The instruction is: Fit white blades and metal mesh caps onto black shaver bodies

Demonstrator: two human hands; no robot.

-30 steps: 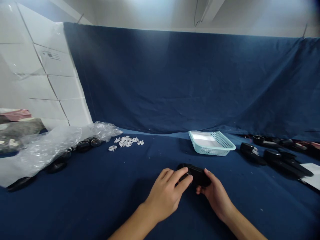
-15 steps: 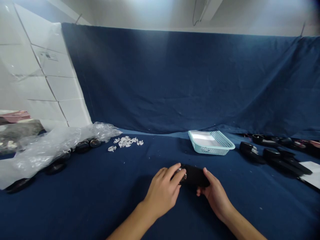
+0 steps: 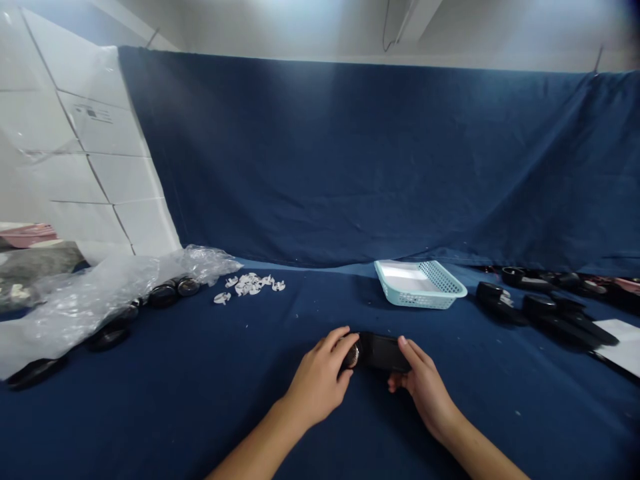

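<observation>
A black plastic device (image 3: pixel 383 352) is held level between my two hands, above the blue cloth. It has a rounded end with a shiny metallic ring on the left and a long flat body on the right. My left hand (image 3: pixel 323 377) wraps its fingers over the rounded end and hides part of it. At the other end, my right hand (image 3: pixel 427 387) grips the flat body, thumb on the near face and fingers curled beneath. What kind of device it is, I cannot make out.
Small white plastic pieces (image 3: pixel 250 285) lie scattered at the back left. Round black parts (image 3: pixel 164 293) sit beside clear plastic wrap (image 3: pixel 95 307). A light-blue basket (image 3: pixel 425 298) holds a white sheet. Similar black devices (image 3: pixel 500 303) and white paper (image 3: pixel 620 340) are on the right.
Both hands and the black device have shifted slightly left. The device has tilted a little, so more of its flat face shows. Both hands keep their hold.
</observation>
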